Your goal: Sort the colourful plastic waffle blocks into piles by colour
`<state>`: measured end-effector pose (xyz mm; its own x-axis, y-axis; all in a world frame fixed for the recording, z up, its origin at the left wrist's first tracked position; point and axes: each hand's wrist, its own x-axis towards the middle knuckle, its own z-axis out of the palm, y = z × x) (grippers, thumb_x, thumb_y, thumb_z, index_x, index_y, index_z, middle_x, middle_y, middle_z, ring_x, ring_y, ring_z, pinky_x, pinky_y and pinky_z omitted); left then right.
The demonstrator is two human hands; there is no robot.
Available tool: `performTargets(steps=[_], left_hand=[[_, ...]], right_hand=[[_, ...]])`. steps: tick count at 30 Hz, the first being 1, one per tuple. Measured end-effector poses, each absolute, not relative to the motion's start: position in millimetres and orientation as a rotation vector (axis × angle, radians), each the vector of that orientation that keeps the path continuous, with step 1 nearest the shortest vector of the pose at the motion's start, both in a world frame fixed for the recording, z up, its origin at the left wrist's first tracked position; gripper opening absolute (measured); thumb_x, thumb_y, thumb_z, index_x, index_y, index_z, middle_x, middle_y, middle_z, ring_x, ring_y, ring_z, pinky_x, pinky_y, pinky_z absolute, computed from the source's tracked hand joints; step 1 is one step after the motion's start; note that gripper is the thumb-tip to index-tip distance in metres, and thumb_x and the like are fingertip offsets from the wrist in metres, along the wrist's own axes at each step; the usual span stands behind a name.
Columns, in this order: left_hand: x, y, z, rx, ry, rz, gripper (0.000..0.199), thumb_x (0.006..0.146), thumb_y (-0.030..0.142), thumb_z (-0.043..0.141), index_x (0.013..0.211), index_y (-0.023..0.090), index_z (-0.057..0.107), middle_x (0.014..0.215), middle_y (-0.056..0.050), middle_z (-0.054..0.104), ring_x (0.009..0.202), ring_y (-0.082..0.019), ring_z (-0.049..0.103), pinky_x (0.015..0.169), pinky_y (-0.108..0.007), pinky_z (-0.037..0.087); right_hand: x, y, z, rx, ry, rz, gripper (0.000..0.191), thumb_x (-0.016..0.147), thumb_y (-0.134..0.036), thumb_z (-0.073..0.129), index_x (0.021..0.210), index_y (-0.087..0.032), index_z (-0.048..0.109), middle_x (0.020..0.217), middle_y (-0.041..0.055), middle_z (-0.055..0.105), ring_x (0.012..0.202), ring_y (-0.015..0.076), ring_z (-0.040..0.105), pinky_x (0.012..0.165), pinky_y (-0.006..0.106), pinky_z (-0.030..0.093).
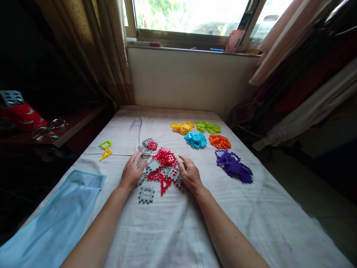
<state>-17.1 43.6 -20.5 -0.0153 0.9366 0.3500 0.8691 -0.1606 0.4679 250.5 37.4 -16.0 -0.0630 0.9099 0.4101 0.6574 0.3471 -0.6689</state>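
Observation:
A mixed heap of red plastic interlocking pieces and grey interlocking pieces lies on the sheet between my hands. My left hand rests at the heap's left side, fingers stretched forward over some grey pieces; part of a grey piece shows beside the fingers. At the right side, my right hand touches or nearly touches the heap, its fingers loosely spread and partly hidden behind the thumb side. One grey square piece with an arched opening lies apart, nearer to me.
Sorted piles sit to the right: yellow, lime green, blue, orange and purple. At left are a green piece, a yellow triangle and a light blue cloth.

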Motion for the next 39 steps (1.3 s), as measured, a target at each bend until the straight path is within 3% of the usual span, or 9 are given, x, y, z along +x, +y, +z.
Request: performTargets(steps=[5, 7, 9, 11, 16, 21, 26, 32, 39], left_hand=[[-13.8, -11.5, -18.3, 2.330, 1.783, 0.582, 0.084, 0.079, 0.065, 0.061, 0.151, 0.031, 0.037, 0.162, -0.013, 0.029, 0.150, -0.037, 0.023, 0.117, -0.062, 0.021], [-10.9, -27.2, -18.5, 2.399, 1.719, 0.449, 0.098, 0.071, 0.065, 0.069, 0.154, 0.033, 0.031, 0.165, -0.013, 0.021, 0.151, -0.039, 0.017, 0.117, -0.065, 0.014], [-5.6, -33.3, -17.9, 2.430, 1.725, 0.404, 0.099, 0.069, 0.063, 0.072, 0.154, 0.033, 0.030, 0.165, -0.013, 0.019, 0.151, -0.039, 0.017, 0.118, -0.065, 0.011], [1.3, -31.2, -16.4, 2.423, 1.786, 0.433, 0.089, 0.075, 0.059, 0.068, 0.153, 0.031, 0.034, 0.164, -0.013, 0.023, 0.151, -0.036, 0.020, 0.119, -0.063, 0.013], [15.7, -14.2, -12.5, 2.291, 1.996, 0.635, 0.071, 0.085, 0.056, 0.059, 0.146, 0.024, 0.045, 0.158, -0.017, 0.036, 0.147, -0.033, 0.031, 0.118, -0.062, 0.019], [6.1, 1.0, -13.2, 2.041, 1.980, 1.131, 0.050, 0.090, 0.054, 0.049, 0.127, 0.022, 0.061, 0.140, -0.014, 0.058, 0.131, -0.029, 0.052, 0.114, -0.053, 0.035], [-14.2, 7.4, -12.4, 1.661, 1.918, 1.503, 0.045, 0.090, 0.050, 0.046, 0.116, 0.019, 0.066, 0.120, -0.011, 0.070, 0.115, -0.024, 0.063, 0.103, -0.040, 0.048], [-20.1, 3.8, -11.1, 1.447, 1.867, 1.520, 0.047, 0.087, 0.052, 0.051, 0.118, 0.019, 0.066, 0.119, -0.009, 0.071, 0.111, -0.023, 0.065, 0.102, -0.039, 0.048], [-19.3, 5.8, -16.0, 1.428, 1.825, 1.540, 0.042, 0.085, 0.048, 0.055, 0.115, 0.021, 0.066, 0.120, -0.009, 0.070, 0.113, -0.023, 0.064, 0.107, -0.041, 0.045]], right_hand=[[282.1, 27.0, -16.5, -1.427, -1.769, 0.387, 0.026, 0.089, -0.028, 0.050, 0.095, -0.022, 0.074, 0.100, 0.0082, 0.075, 0.096, 0.0219, 0.068, 0.090, 0.037, 0.053], [284.6, 18.9, -14.5, -1.433, -1.784, 0.382, 0.024, 0.089, -0.029, 0.051, 0.093, -0.022, 0.074, 0.098, 0.0078, 0.075, 0.094, 0.0214, 0.068, 0.089, 0.036, 0.052], [280.1, 9.3, -9.2, -1.441, -1.832, 0.361, 0.023, 0.089, -0.031, 0.054, 0.097, -0.022, 0.073, 0.101, 0.0078, 0.075, 0.095, 0.0216, 0.067, 0.089, 0.036, 0.051], [271.9, -1.2, -1.6, -1.462, -1.921, 0.317, 0.024, 0.087, -0.036, 0.060, 0.104, -0.022, 0.072, 0.105, 0.0085, 0.073, 0.099, 0.0237, 0.065, 0.091, 0.038, 0.049], [261.7, -23.0, 12.7, -1.572, -2.111, 0.215, 0.056, 0.071, -0.041, 0.078, 0.122, -0.020, 0.066, 0.114, 0.0120, 0.067, 0.105, 0.0301, 0.060, 0.091, 0.043, 0.048], [273.3, -27.9, 9.2, -1.541, -2.080, 0.307, 0.033, 0.077, -0.029, 0.071, 0.110, -0.022, 0.069, 0.107, 0.0086, 0.069, 0.099, 0.0252, 0.063, 0.091, 0.039, 0.049], [281.2, -25.8, 3.9, -1.392, -1.990, 0.508, 0.032, 0.078, -0.021, 0.067, 0.109, -0.023, 0.070, 0.113, 0.0069, 0.072, 0.106, 0.0222, 0.065, 0.097, 0.037, 0.049], [275.8, -28.4, 2.6, -1.421, -1.940, 0.514, 0.032, 0.069, -0.012, 0.064, 0.096, -0.025, 0.073, 0.112, 0.0041, 0.074, 0.107, 0.0234, 0.065, 0.099, 0.041, 0.048], [279.8, -21.4, 0.0, -1.397, -1.787, 0.607, 0.034, 0.068, -0.013, 0.055, 0.096, -0.025, 0.071, 0.102, 0.0034, 0.072, 0.096, 0.0197, 0.067, 0.090, 0.033, 0.053]])
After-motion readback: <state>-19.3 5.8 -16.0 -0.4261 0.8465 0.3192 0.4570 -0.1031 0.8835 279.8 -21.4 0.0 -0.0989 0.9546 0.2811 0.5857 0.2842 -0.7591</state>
